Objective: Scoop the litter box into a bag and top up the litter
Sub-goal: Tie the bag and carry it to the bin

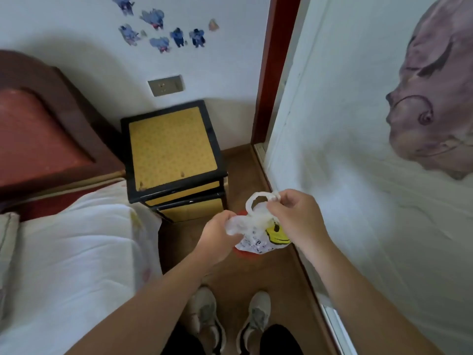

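Observation:
A small white plastic bag (258,239) with a yellow smiley face and dark print hangs in front of me above the wooden floor. My left hand (217,234) grips the bunched left handle of the bag. My right hand (291,213) pinches the looped right handle at the top. Behind and under the bag shows a red-orange round object (243,253), mostly hidden. No litter box or scoop is in view.
A yellow nightstand (174,152) with a black frame stands against the wall ahead. A bed with a white cover (76,252) and a brown headboard (48,129) fills the left. A white door or panel (358,175) with a purple drawing runs along the right. My shoes (230,319) stand on the narrow floor strip.

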`<state>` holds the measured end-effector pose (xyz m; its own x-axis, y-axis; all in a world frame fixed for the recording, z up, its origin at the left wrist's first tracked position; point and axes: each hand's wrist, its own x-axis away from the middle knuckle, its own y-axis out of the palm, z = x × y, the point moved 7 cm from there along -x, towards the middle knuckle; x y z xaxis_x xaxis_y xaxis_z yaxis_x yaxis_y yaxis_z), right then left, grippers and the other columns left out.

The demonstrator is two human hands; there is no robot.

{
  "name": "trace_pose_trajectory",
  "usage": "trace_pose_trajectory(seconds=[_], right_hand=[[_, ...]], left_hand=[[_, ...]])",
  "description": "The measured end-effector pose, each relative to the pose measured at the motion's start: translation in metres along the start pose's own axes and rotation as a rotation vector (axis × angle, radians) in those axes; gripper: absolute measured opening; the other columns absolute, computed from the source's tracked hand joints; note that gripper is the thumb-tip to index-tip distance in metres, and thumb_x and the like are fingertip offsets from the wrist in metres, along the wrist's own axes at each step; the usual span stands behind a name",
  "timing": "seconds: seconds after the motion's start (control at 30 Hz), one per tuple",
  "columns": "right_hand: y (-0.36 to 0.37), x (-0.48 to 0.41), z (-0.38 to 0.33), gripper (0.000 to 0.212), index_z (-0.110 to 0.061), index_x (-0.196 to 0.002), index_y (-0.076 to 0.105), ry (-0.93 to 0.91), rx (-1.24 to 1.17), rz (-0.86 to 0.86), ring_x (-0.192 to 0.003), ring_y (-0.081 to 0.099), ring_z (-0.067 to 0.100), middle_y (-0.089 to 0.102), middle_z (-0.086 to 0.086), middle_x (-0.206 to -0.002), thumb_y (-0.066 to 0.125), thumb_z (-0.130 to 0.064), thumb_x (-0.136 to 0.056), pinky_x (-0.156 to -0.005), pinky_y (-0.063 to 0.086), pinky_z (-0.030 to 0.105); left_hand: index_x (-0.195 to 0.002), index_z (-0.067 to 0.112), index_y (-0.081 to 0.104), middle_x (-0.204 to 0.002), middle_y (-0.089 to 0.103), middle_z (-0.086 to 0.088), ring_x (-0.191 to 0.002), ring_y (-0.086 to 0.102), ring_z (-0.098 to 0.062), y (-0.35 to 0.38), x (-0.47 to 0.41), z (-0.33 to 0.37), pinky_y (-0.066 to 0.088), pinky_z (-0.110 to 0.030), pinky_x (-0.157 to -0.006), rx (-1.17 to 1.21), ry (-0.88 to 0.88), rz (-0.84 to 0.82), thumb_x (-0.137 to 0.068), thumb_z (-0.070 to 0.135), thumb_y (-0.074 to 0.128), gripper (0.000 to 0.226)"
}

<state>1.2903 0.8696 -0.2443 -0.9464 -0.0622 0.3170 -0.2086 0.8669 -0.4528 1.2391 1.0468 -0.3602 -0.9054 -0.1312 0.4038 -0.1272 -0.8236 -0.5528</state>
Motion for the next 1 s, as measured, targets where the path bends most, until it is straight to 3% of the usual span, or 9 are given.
trace_pose_trajectory(seconds=[0.2, 0.3, 0.47, 0.53, 0.6, 0.67, 0.73, 0.8, 1.0], right_hand=[[0.056, -0.064, 0.099, 0.016, -0.008, -0.075, 0.066, 0.092, -0.001, 0.047, -0.056, 0.055, 0.018, 0.062, 0.008, -0.063, 0.067, -0.020, -0.085, -0.056, 0.040, 0.027], [0.088, -0.096, 0.149, 0.013, -0.009, -0.074, 0.066, 0.120, 0.014, 0.035, -0.052, 0.052, 0.005, 0.061, 0.003, -0.061, 0.066, -0.017, -0.085, -0.048, 0.037, 0.015], [0.133, -0.139, 0.225, 0.016, -0.010, -0.076, 0.065, 0.194, 0.029, 0.022, -0.052, 0.049, 0.008, 0.060, 0.008, -0.064, 0.063, -0.022, -0.087, -0.051, 0.037, 0.023], [0.145, -0.151, 0.248, 0.014, -0.014, -0.080, 0.067, 0.238, 0.041, -0.016, -0.058, 0.055, 0.006, 0.064, 0.000, -0.069, 0.063, -0.025, -0.089, -0.052, 0.040, 0.019], [0.153, -0.158, 0.267, 0.008, -0.021, -0.090, 0.069, 0.286, 0.036, -0.069, -0.076, 0.063, 0.005, 0.069, -0.006, -0.083, 0.064, -0.026, -0.089, -0.062, 0.046, 0.017], [0.156, -0.161, 0.276, 0.014, -0.024, -0.103, 0.068, 0.308, 0.039, -0.111, -0.092, 0.064, 0.004, 0.068, -0.010, -0.101, 0.065, -0.027, -0.089, -0.071, 0.048, 0.016], [0.151, -0.158, 0.275, 0.019, -0.024, -0.110, 0.066, 0.323, 0.065, -0.122, -0.091, 0.062, -0.001, 0.066, -0.011, -0.107, 0.065, -0.028, -0.091, -0.064, 0.045, 0.007], [0.145, -0.153, 0.265, 0.021, -0.022, -0.112, 0.065, 0.316, 0.101, -0.128, -0.087, 0.060, -0.005, 0.065, -0.010, -0.108, 0.064, -0.030, -0.093, -0.056, 0.042, 0.005], [0.114, -0.134, 0.206, 0.017, -0.026, -0.108, 0.065, 0.293, 0.144, -0.128, -0.094, 0.059, -0.001, 0.064, -0.011, -0.109, 0.064, -0.028, -0.091, -0.063, 0.039, 0.010]], left_hand=[[-0.103, 0.034, 0.059, -0.092, 0.062, 0.015, -0.082, 0.061, -0.007, 0.063, -0.088, -0.091, 0.047, -0.014, -0.066, -0.041, -0.075, -0.024, -0.079, 0.027, 0.077, 0.031], [-0.106, 0.034, 0.058, -0.095, 0.061, 0.014, -0.083, 0.060, -0.006, 0.094, -0.128, -0.138, 0.051, -0.019, -0.068, -0.070, -0.094, -0.061, -0.080, 0.028, 0.074, 0.031], [-0.096, 0.037, 0.057, -0.092, 0.063, 0.013, -0.082, 0.060, -0.006, 0.133, -0.180, -0.196, 0.058, -0.032, -0.073, -0.084, -0.135, -0.120, -0.075, 0.029, 0.072, 0.028], [-0.097, 0.038, 0.056, -0.095, 0.064, 0.011, -0.082, 0.061, -0.007, 0.147, -0.190, -0.210, 0.057, -0.031, -0.071, -0.090, -0.146, -0.154, -0.077, 0.027, 0.072, 0.028], [-0.100, 0.039, 0.057, -0.097, 0.065, 0.007, -0.078, 0.063, -0.011, 0.156, -0.193, -0.216, 0.054, -0.028, -0.063, -0.042, -0.183, -0.183, -0.076, 0.033, 0.072, 0.029], [-0.103, 0.037, 0.059, -0.097, 0.067, 0.006, -0.080, 0.064, -0.012, 0.157, -0.192, -0.215, 0.047, -0.021, -0.058, -0.027, -0.195, -0.195, -0.070, 0.050, 0.072, 0.038], [-0.110, 0.034, 0.059, -0.106, 0.065, 0.009, -0.092, 0.061, -0.008, 0.152, -0.188, -0.210, 0.044, -0.018, -0.064, -0.071, -0.184, -0.196, -0.071, 0.058, 0.072, 0.048], [-0.114, 0.034, 0.058, -0.115, 0.062, 0.012, -0.102, 0.057, -0.007, 0.142, -0.183, -0.201, 0.045, -0.019, -0.073, -0.104, -0.184, -0.191, -0.071, 0.059, 0.071, 0.052], [-0.119, 0.027, 0.058, -0.115, 0.061, 0.012, -0.107, 0.054, -0.007, 0.099, -0.151, -0.146, 0.040, -0.023, -0.081, -0.093, -0.208, -0.194, -0.076, 0.052, 0.068, 0.051]])
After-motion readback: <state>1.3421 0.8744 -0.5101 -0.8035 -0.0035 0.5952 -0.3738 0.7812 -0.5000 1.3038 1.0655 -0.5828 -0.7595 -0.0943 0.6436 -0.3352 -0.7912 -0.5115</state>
